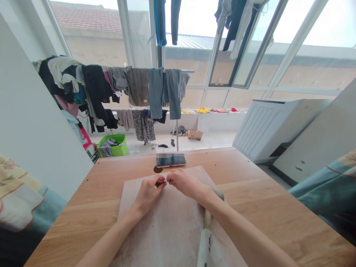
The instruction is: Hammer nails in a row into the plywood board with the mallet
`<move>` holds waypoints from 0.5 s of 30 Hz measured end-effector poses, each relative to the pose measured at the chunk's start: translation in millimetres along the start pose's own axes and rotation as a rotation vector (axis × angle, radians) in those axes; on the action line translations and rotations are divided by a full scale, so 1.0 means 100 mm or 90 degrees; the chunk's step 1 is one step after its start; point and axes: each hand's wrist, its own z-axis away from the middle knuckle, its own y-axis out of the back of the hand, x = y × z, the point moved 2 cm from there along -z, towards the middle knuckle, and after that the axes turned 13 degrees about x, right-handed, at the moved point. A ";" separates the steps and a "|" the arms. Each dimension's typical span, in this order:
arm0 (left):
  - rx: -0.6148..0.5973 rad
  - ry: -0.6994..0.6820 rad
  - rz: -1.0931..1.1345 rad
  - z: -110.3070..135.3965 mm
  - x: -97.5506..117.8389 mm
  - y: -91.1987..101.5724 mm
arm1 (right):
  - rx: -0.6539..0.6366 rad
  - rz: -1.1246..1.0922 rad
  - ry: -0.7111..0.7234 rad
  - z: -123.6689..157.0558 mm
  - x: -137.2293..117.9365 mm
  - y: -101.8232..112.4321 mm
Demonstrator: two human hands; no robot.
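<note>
My left hand and my right hand meet over the far part of a pale, worn board. The fingers of both are pinched together around something tiny and whitish, too small to make out. Under my right forearm lies what looks like a hammer. Its handle is wood with a whitish wrapping, and a dark end shows past my wrist; the part between is hidden by the arm.
The board lies on a wooden table. Beyond it are a phone and a dark brown disc. Past the table stand a laundry-hung drying rack, a green basket and a white cabinet-like unit. Curtains hang at both sides.
</note>
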 end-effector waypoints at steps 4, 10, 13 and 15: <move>-0.022 -0.013 0.012 0.06 0.13 0.09 | 0.022 -0.073 -0.021 0.10 -0.07 0.14; -0.040 -0.147 -0.175 0.45 0.20 0.63 | 0.053 -0.136 -0.065 0.65 0.00 0.53; -0.017 -0.202 -0.254 0.82 0.06 0.96 | 0.153 -0.090 -0.130 1.18 0.31 0.66; 0.002 -0.238 -0.302 1.12 -0.06 1.13 | 0.259 -0.005 -0.194 1.58 0.55 0.68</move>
